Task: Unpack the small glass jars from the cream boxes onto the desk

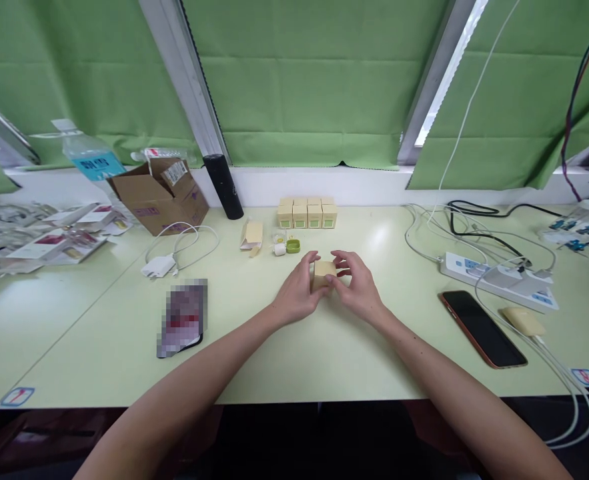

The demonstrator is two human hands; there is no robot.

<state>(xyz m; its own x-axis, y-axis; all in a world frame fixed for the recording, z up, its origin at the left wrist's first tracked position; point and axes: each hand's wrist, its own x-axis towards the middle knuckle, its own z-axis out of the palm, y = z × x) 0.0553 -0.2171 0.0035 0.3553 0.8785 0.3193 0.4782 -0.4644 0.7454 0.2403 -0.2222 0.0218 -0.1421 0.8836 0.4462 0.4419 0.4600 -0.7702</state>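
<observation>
Between my two hands is a small pale-yellow cardboard box [324, 270], near the middle of the table. My left hand [299, 288] grips its left side, fingers at the back and thumb toward the front. My right hand [358, 288] has its thumb against the box's lower right corner and its fingers curled around the right side. Just beyond my left hand stand a small green open container [293, 246] and a small white piece [279, 249]. An unfolded pale-yellow carton [252, 235] lies left of them. Several matching closed boxes [307, 213] form a row behind.
A pixelated phone-like item [181, 317] and a white charger [159, 266] lie left; a brown carton [161, 197] and black cylinder [223, 187] stand behind. To the right are a phone [481, 328], a power strip [497, 281] and loose cables.
</observation>
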